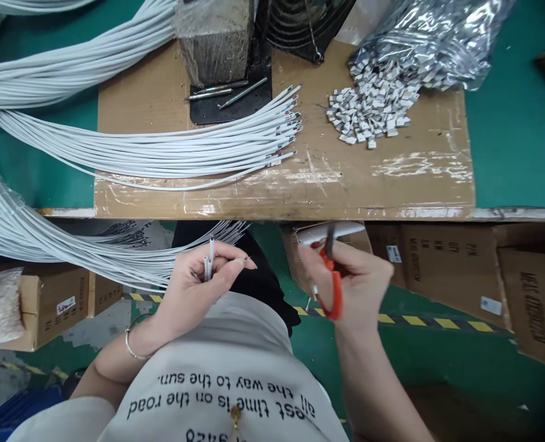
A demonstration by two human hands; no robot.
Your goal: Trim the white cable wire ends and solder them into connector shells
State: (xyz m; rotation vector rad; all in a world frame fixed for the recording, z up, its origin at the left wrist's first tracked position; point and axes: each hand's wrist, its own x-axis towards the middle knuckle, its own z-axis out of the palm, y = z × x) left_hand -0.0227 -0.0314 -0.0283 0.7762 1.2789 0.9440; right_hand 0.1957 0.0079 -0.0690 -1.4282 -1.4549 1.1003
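My left hand [203,285] is closed around a few white cables [210,253], whose cut ends poke up between the fingers below the table edge. Its thumb and forefinger meet at a pinch; whatever lies between them is too small to make out. To the right, my right hand [358,276] grips a pair of scissors [333,285] with orange-red handles, the dark blades pointing up toward the table. The scissors and fingers are a little blurred, and the two hands are apart. Above them a bundle of white cables [199,153] lies across the cardboard, ends to the right.
A pile of small white-grey connectors [374,107] spills from a silvery plastic bag [442,43]. Screwdriver-like metal rods [242,93] lie by a wrapped block [215,43] and a black fan [304,24]. Cardboard boxes [452,264] stand below the table at right; another box [56,307] is at left.
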